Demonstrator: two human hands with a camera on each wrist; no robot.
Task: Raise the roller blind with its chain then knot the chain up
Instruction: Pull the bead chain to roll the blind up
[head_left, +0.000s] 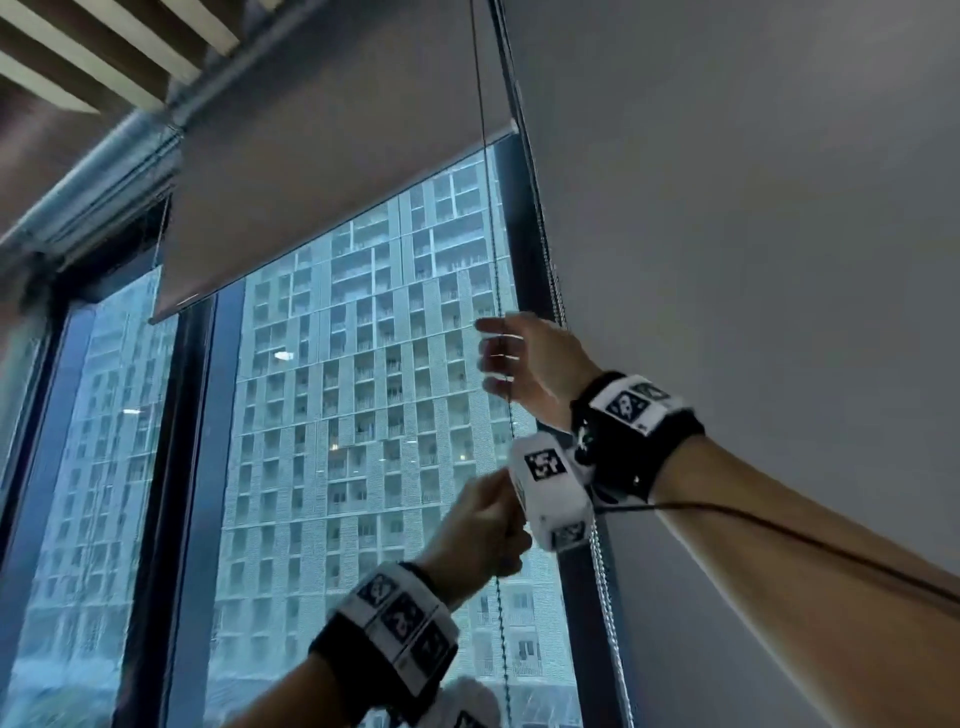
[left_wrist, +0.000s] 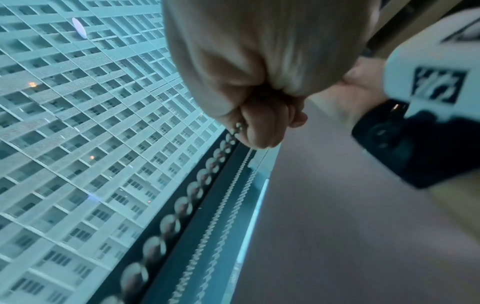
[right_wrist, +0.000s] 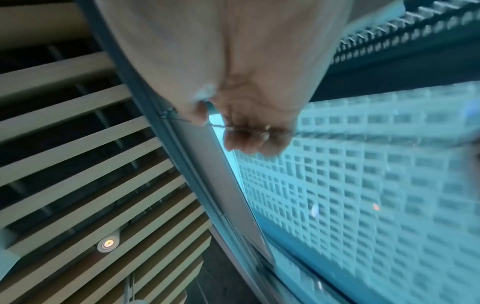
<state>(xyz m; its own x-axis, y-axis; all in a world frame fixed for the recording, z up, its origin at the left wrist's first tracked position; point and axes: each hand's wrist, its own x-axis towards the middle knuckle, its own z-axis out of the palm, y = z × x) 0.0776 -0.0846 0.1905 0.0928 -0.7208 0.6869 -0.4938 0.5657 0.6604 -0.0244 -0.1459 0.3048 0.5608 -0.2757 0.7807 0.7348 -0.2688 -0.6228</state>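
Note:
The grey roller blind (head_left: 332, 171) hangs part-way down the window, its bottom rail slanting across the upper glass. Its dark bead chain (head_left: 491, 234) drops along the blind's right edge. My right hand (head_left: 501, 358) is up on the chain, blurred, with thumb and curled fingers (right_wrist: 246, 139) round the chain (right_wrist: 176, 119). Lower down, my left hand (head_left: 488, 525) grips the same strand in a fist. In the left wrist view the chain (left_wrist: 200, 185) comes out from under the left hand (left_wrist: 259, 115) and runs on below.
A second grey blind (head_left: 727, 208) covers the right side, fully down, with its own silver chain (head_left: 602, 582) just right of my hands. A dark window mullion (head_left: 192, 467) stands to the left. Slatted ceiling (head_left: 104, 52) is overhead. A cable (head_left: 779, 535) trails from my right wrist.

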